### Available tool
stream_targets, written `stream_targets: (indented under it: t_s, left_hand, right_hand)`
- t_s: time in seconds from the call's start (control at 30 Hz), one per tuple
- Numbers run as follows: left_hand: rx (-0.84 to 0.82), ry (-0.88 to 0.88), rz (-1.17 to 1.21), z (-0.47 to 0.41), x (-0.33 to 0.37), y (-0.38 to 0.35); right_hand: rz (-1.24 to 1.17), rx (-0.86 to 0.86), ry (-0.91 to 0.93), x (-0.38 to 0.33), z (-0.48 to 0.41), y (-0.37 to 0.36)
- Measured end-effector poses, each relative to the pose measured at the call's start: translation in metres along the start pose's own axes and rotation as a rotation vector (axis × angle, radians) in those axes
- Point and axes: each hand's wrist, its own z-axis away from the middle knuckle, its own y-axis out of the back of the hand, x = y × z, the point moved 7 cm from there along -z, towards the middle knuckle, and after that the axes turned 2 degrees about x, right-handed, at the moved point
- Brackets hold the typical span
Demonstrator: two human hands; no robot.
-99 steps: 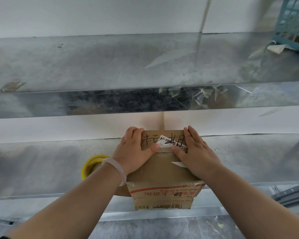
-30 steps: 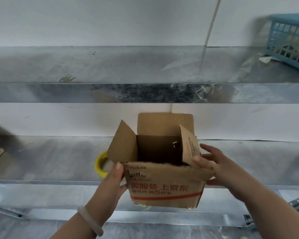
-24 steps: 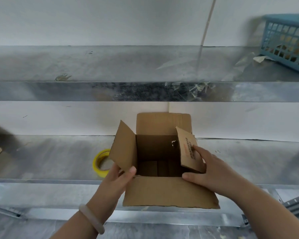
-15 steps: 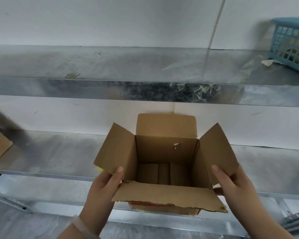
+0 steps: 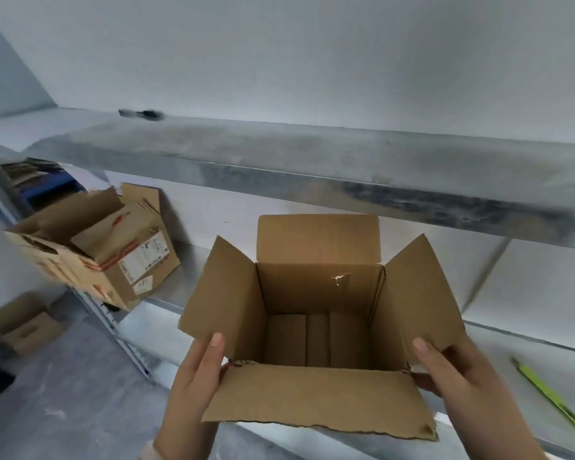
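Note:
A small brown cardboard box (image 5: 316, 293) is held up in front of me, all its flaps spread open and its inside empty. My left hand (image 5: 196, 383) grips its left side, thumb pressed on the inner face of the left flap near its base. My right hand (image 5: 455, 376) grips the right side the same way, thumb on the right flap and fingers hidden under the box. The torn near flap hangs toward me between my wrists.
Metal shelving runs across the view, upper shelf (image 5: 346, 161) above the box and lower shelf (image 5: 512, 346) behind it. Opened cardboard boxes (image 5: 113, 250) sit at the shelf's left end. Another box (image 5: 24, 323) is on the floor. A green strip (image 5: 551, 400) lies at right.
The taped box was opened and its flaps spread. In the last half second I lifted it off the shelf and the view swung left, bringing the other boxes into sight.

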Motion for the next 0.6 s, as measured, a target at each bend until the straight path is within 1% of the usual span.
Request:
stream_targets:
  t_s: [0.03,0.13,0.23,0.33,0.4,0.43,0.5,0.53,0.6]
  left_hand:
    - [0.034,-0.001,-0.023,-0.007,0.008,0.019]
    - [0.070,-0.005,-0.094,-0.040,0.019,0.073]
    - [0.106,-0.062,-0.082,-0.079,0.029,0.114]
    - [0.123,-0.114,-0.107,-0.113,0.029,0.138]
    - [0.166,-0.110,-0.152,-0.130,0.028,0.146]
    - [0.198,-0.109,-0.189,-0.139,0.029,0.149]
    - [0.263,-0.115,-0.206,-0.153,0.031,0.153]
    - [0.284,-0.115,-0.203,-0.160,0.030,0.154]
    - [0.308,-0.081,-0.221,-0.174,0.021,0.156]
  right_hand:
    - [0.006,-0.020,0.000,-0.006,0.000,-0.025]
    - [0.044,-0.082,-0.018,-0.018,-0.005,-0.099]
    - [0.077,-0.110,-0.008,-0.033,-0.019,-0.167]
    - [0.065,-0.141,0.000,-0.041,-0.041,-0.226]
    - [0.057,-0.203,-0.067,-0.036,-0.059,-0.261]
    - [-0.032,-0.267,-0.123,-0.031,-0.069,-0.280]
    - [-0.301,-0.364,-0.235,-0.022,-0.086,-0.315]
    - [-0.365,-0.366,-0.268,-0.019,-0.092,-0.328]
    - [-0.387,-0.305,-0.309,-0.008,-0.095,-0.343]
